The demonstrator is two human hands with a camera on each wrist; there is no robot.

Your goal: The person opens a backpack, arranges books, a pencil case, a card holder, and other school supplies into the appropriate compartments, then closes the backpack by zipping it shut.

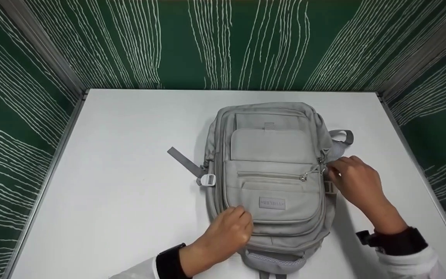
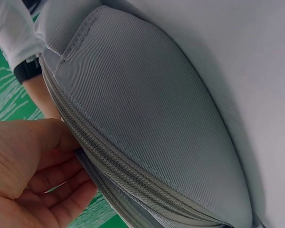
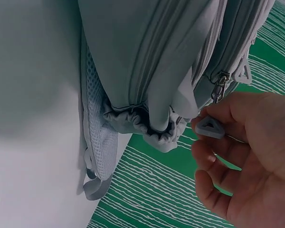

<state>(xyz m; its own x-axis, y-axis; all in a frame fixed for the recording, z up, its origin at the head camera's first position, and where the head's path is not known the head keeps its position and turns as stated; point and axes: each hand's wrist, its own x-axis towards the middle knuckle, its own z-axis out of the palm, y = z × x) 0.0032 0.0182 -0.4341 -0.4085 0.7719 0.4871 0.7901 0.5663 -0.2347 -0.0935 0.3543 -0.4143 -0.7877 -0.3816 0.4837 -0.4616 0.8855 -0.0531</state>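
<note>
A grey backpack [image 1: 273,145] lies front side up on a white table, its top handle toward the near edge. At its lower left corner my left hand [image 1: 232,228] pinches the fabric edge beside a zipper [image 2: 118,166], as the left wrist view shows. On the right side my right hand [image 1: 356,182] pinches a zipper pull [image 3: 210,127] with a grey triangular tab, between thumb and forefinger. The metal slider [image 3: 221,85] sits just above those fingers. Another zipper pull [image 1: 303,177] hangs at the end of the front pocket's zipper.
A loose strap [image 1: 186,162] with a white buckle [image 1: 208,179] sticks out left of the backpack. A strap loop [image 1: 343,136] lies at its right. Green walls with white lines [image 1: 223,42] enclose the white table [image 1: 130,174] at the back and sides.
</note>
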